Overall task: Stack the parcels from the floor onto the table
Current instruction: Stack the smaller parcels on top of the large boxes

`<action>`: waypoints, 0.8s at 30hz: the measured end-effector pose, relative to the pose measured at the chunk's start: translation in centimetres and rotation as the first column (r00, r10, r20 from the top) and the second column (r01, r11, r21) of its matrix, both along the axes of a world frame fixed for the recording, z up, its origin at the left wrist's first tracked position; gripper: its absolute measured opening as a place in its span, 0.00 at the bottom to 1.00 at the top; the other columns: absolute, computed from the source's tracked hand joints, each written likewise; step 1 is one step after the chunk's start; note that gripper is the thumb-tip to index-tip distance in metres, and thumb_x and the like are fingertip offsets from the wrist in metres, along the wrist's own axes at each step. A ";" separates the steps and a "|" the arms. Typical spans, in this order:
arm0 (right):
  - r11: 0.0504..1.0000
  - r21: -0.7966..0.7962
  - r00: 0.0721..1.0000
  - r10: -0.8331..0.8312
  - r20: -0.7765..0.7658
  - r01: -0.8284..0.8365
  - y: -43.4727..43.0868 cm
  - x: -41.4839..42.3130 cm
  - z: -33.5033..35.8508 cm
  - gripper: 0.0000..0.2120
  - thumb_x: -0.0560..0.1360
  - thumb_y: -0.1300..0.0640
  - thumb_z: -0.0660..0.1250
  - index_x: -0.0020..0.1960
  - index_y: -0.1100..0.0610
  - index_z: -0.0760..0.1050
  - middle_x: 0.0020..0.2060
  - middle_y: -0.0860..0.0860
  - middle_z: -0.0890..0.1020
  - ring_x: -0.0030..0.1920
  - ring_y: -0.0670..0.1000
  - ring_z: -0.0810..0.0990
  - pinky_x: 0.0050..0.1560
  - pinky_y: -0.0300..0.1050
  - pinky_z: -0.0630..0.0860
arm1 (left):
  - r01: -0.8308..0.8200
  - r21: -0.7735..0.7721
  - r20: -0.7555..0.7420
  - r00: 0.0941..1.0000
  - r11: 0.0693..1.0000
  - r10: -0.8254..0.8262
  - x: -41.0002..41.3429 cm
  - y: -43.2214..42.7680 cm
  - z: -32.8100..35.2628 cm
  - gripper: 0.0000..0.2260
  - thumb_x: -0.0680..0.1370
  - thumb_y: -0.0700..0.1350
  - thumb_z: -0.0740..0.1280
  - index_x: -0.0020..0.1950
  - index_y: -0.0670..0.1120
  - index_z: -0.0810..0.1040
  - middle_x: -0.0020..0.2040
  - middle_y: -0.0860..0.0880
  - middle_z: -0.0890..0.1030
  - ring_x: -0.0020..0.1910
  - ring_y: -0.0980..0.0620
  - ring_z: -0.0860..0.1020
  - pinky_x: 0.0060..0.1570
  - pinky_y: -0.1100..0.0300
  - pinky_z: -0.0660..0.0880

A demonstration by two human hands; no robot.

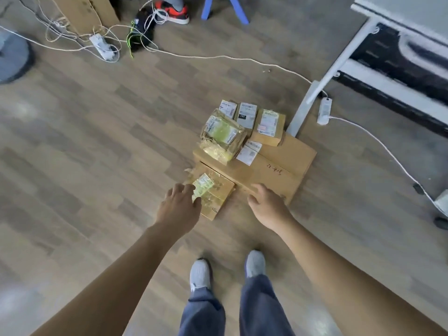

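Parcels point(223, 132) piled on floor point(97, 146), centre frame | left hand point(180, 206) curled over nearest small parcel point(217, 194), grip unclear | right hand point(266, 207) loose-fingered, holding nothing, at big box point(278, 166) edge

Wood-look plank floor point(97, 141) all around. Far left, a round grey fan base point(12, 59), blurred. At the top a brown cardboard box point(82, 10), and just below it a white power strip point(101, 47) in a tangle of white cables point(225, 57) — one runs long across the boards to the right. Beside that a black bundle with a bright green cord point(143, 27), then an orange-and-black sneaker point(173, 12), then blue stool legs point(238, 10). Over on the right a second power strip point(324, 110), its own cord point(388, 152) trailing off toward the edge. Bottom centre — two grey shoes point(200, 275) under blue jeans point(261, 309).
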State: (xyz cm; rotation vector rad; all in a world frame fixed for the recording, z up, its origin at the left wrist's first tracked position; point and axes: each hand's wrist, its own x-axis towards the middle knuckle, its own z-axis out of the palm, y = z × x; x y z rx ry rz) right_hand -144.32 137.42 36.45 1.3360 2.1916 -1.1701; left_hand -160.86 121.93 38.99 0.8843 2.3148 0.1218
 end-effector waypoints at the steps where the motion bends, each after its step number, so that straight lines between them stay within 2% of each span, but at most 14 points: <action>1: 1.000 -0.025 1.000 -0.013 -0.001 0.013 -0.2 -1.0 -3.3 0.21 0.81 0.49 0.56 0.74 0.51 0.63 0.68 0.53 0.73 0.64 0.54 0.74 0.52 0.44 0.68 | -0.004 -0.003 0.003 1.000 1.000 0.004 -1.0 0.0 -2.9 0.19 0.81 0.51 0.57 0.71 0.48 0.67 0.69 0.45 0.68 0.68 0.42 0.66 0.63 0.48 0.67; 6: 0.987 -0.137 0.995 -0.082 0.056 0.089 -1.5 -3.8 -21.1 0.23 0.82 0.48 0.56 0.75 0.53 0.61 0.68 0.53 0.73 0.64 0.54 0.74 0.53 0.40 0.66 | 0.000 -0.002 0.029 1.000 1.000 0.000 -4.0 1.6 -19.0 0.20 0.80 0.47 0.58 0.72 0.48 0.64 0.71 0.45 0.66 0.69 0.43 0.66 0.63 0.50 0.67; 10: 0.968 -0.226 0.992 -0.093 0.086 0.110 -2.6 -4.7 -32.6 0.26 0.82 0.47 0.54 0.77 0.56 0.57 0.72 0.52 0.69 0.68 0.53 0.71 0.54 0.39 0.64 | 0.027 0.003 0.037 0.999 1.000 -0.027 -5.8 3.1 -30.5 0.21 0.81 0.46 0.58 0.74 0.48 0.62 0.74 0.46 0.63 0.72 0.44 0.62 0.67 0.51 0.64; 12: 0.949 -0.280 0.988 -0.127 0.090 0.148 -3.0 -4.8 -36.9 0.28 0.82 0.45 0.55 0.77 0.56 0.56 0.73 0.52 0.68 0.68 0.53 0.71 0.54 0.41 0.66 | -0.008 -0.021 0.040 0.999 1.000 0.009 -7.0 2.9 -35.1 0.21 0.80 0.45 0.59 0.74 0.47 0.64 0.74 0.46 0.63 0.73 0.45 0.61 0.69 0.51 0.62; 16: 0.889 -0.371 0.964 -0.243 0.112 0.267 -3.6 -5.3 -41.9 0.33 0.78 0.44 0.60 0.77 0.55 0.56 0.73 0.53 0.67 0.69 0.54 0.70 0.66 0.51 0.69 | -0.076 -0.068 0.023 0.997 0.995 0.077 -9.4 1.7 -41.1 0.20 0.79 0.47 0.61 0.71 0.47 0.68 0.73 0.44 0.64 0.72 0.44 0.63 0.69 0.48 0.63; 18: 0.865 -0.395 0.951 -0.278 0.133 0.308 -3.9 -5.7 -43.2 0.30 0.77 0.44 0.62 0.75 0.56 0.60 0.66 0.53 0.72 0.63 0.54 0.73 0.64 0.55 0.72 | -0.118 -0.118 0.094 0.987 0.986 0.129 -10.4 1.7 -43.0 0.19 0.78 0.48 0.64 0.69 0.48 0.70 0.72 0.45 0.67 0.67 0.44 0.70 0.62 0.51 0.69; 20: 0.844 -0.418 0.942 -0.312 0.125 0.335 -4.0 -6.1 -44.2 0.25 0.77 0.45 0.63 0.68 0.57 0.65 0.57 0.51 0.73 0.57 0.52 0.74 0.62 0.56 0.74 | -0.248 -0.100 0.199 0.944 0.963 0.264 -11.1 2.0 -44.4 0.16 0.76 0.46 0.66 0.63 0.50 0.73 0.66 0.48 0.73 0.52 0.48 0.78 0.45 0.59 0.74; 21: 0.833 -0.432 0.937 -0.325 0.125 0.346 -4.0 -6.2 -44.2 0.23 0.76 0.45 0.64 0.65 0.57 0.66 0.55 0.50 0.73 0.57 0.52 0.74 0.62 0.57 0.74 | -0.344 -0.072 0.230 0.908 0.936 0.351 -11.2 2.2 -44.8 0.14 0.75 0.44 0.66 0.60 0.50 0.74 0.62 0.49 0.76 0.45 0.50 0.78 0.40 0.60 0.73; 22: 0.826 -0.439 0.934 -0.334 0.126 0.354 -4.0 -6.2 -44.2 0.24 0.76 0.45 0.64 0.66 0.58 0.66 0.55 0.50 0.73 0.57 0.52 0.74 0.62 0.56 0.74 | -0.431 -0.050 0.241 0.870 0.901 0.430 -11.2 2.2 -44.9 0.12 0.75 0.44 0.65 0.58 0.48 0.74 0.56 0.49 0.77 0.41 0.50 0.77 0.37 0.60 0.72; 24: 0.849 -0.414 0.945 -0.298 0.136 0.328 -3.9 -5.8 -43.3 0.28 0.77 0.44 0.63 0.70 0.59 0.63 0.62 0.53 0.73 0.61 0.54 0.73 0.59 0.50 0.73 | -0.518 -0.050 0.238 0.824 0.854 0.514 -10.6 1.7 -44.1 0.13 0.76 0.45 0.62 0.60 0.45 0.70 0.51 0.48 0.77 0.39 0.50 0.77 0.34 0.57 0.73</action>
